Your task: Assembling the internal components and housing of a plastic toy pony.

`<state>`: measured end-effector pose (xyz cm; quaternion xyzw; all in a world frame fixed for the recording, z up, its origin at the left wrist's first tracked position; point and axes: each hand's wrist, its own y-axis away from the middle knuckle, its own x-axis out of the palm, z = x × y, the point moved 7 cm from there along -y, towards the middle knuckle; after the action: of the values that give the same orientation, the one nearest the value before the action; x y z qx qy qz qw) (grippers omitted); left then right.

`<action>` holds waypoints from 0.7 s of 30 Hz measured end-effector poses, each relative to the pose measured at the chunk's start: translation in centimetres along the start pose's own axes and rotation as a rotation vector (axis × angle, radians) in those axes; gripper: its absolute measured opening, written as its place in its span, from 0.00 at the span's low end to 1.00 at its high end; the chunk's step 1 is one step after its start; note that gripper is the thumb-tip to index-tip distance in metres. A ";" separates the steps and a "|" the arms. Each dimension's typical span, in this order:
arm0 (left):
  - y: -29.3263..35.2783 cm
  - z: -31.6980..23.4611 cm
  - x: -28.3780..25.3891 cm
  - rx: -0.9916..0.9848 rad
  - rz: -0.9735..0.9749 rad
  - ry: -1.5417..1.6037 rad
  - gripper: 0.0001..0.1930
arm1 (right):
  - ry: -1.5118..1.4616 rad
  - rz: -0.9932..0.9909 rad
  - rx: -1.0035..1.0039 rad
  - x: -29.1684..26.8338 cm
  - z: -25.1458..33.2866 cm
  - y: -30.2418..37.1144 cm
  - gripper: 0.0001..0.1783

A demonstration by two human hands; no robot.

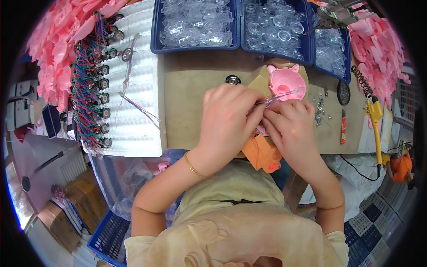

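Observation:
A pink animal-shaped shell with two ears point(288, 81) lies, hollow side up, on a tan block point(259, 82) in front of me. My left hand point(229, 118) is closed in a pinch on a thin, shiny tool like tweezers point(284, 94), whose tip reaches into the shell. At the shell's near edge my right hand point(291, 124) has its fingers curled together; what they grip is hidden. Below both hands hangs an orange piece point(262, 152) with a small red spot. A black round speaker point(232, 80) rests just beyond my left hand.
Blue bins point(195, 48) of clear plastic parts line the back. On the left, wired speakers point(105, 98) sit on white foam point(144, 89). Screws point(320, 111), a red knife point(343, 129) and a black disc point(343, 92) lie right. A yellow-handled tool point(375, 115) hangs from a coil.

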<state>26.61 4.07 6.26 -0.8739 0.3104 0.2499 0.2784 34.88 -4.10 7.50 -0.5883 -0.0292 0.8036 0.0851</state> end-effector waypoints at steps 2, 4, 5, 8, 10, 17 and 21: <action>-0.2 0.2 0.2 -0.012 0.037 0.000 0.05 | 0.050 0.089 0.003 0.3 0.1 -0.3 0.07; -0.3 0.2 0.4 0.004 0.065 -0.043 0.05 | 0.001 0.048 -0.009 0.3 -0.3 -0.2 0.07; -0.4 0.2 0.4 0.006 0.065 -0.043 0.05 | -0.046 0.011 -0.028 0.1 -0.5 -0.1 0.07; -0.2 0.0 0.4 0.026 0.059 -0.027 0.05 | -0.109 -0.069 -0.006 -0.6 -1.2 0.1 0.06; -0.4 0.2 0.5 -0.034 0.086 -0.045 0.04 | -0.109 -0.036 -0.021 -0.3 -0.8 -0.4 0.05; -0.7 0.6 0.4 -0.013 0.020 -0.006 0.05 | -0.117 0.022 -0.022 0.4 -0.7 -0.7 0.06; -0.9 0.5 0.4 -0.010 0.026 -0.012 0.06 | -0.152 -0.003 -0.034 0.3 -0.9 -0.5 0.06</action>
<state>27.37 4.78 5.94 -0.8696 0.3189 0.2603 0.2726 35.65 -3.60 7.00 -0.5269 -0.0503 0.8452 0.0739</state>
